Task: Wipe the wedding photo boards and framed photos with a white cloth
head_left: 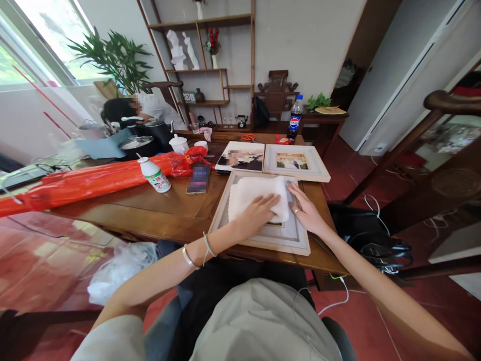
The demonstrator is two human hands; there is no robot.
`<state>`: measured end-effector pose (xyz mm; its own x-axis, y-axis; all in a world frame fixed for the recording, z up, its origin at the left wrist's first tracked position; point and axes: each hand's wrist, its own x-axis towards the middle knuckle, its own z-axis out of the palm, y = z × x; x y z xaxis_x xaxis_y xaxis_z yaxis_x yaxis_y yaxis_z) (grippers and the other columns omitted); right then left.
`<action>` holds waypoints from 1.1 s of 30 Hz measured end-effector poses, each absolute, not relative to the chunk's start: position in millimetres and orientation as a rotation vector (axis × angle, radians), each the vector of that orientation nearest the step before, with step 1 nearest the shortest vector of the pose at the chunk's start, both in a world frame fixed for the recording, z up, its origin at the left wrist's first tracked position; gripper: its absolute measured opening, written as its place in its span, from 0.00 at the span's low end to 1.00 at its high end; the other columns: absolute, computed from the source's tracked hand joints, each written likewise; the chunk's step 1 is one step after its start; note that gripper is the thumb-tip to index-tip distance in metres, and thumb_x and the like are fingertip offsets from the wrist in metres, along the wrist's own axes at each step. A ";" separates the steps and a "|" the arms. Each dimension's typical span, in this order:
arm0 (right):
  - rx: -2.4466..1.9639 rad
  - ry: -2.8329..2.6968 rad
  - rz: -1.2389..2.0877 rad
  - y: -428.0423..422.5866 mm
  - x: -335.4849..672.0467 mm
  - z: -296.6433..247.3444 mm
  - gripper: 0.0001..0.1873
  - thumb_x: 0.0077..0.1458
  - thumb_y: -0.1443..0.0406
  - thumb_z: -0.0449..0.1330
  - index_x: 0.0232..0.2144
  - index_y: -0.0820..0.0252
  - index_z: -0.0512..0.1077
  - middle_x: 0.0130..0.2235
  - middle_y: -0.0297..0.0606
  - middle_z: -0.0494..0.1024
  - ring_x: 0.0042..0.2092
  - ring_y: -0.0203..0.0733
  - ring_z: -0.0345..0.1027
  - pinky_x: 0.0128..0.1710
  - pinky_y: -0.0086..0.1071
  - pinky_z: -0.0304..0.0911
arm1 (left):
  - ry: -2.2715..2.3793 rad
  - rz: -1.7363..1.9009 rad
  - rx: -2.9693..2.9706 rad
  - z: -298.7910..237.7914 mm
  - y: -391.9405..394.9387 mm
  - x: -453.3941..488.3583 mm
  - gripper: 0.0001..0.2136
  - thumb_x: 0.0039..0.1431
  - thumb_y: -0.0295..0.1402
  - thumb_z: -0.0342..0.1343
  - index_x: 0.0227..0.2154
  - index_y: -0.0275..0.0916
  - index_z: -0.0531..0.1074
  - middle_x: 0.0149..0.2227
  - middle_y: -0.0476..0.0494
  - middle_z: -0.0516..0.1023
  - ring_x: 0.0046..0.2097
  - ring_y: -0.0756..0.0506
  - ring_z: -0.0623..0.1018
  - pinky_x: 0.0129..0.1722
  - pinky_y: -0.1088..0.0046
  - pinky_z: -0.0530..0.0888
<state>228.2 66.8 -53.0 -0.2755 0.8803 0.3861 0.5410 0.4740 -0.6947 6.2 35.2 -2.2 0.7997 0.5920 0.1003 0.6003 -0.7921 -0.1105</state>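
A pale picture frame (280, 239) lies flat on the wooden table (169, 215) right in front of me. A folded white cloth (251, 193) covers most of its glass. My left hand (259, 213) lies flat on the cloth, fingers stretched out. Resting on the frame's right side beside the cloth is my right hand (306, 213), a ring on one finger and its fingers extended.
Behind lie a loose photo print (240, 156) and a second framed photo (295, 162). A phone (198, 178), a small white bottle (155, 174) and a long red plastic-wrapped bundle (86, 183) are at left. A person sits at far left. A black bag (376, 240) is on the floor at right.
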 end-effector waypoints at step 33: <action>-1.587 -0.779 1.234 -13.5 296.6 1.6 0.31 0.35 0.65 0.68 0.46 0.44 0.71 0.43 0.42 0.81 0.36 0.53 0.78 0.33 0.41 0.74 | -1.520 -0.252 -2.801 -21.3 1.4 -110.2 0.14 0.46 0.14 0.45 0.23 0.35 0.73 0.60 0.39 0.66 0.61 0.41 0.67 0.59 0.63 0.66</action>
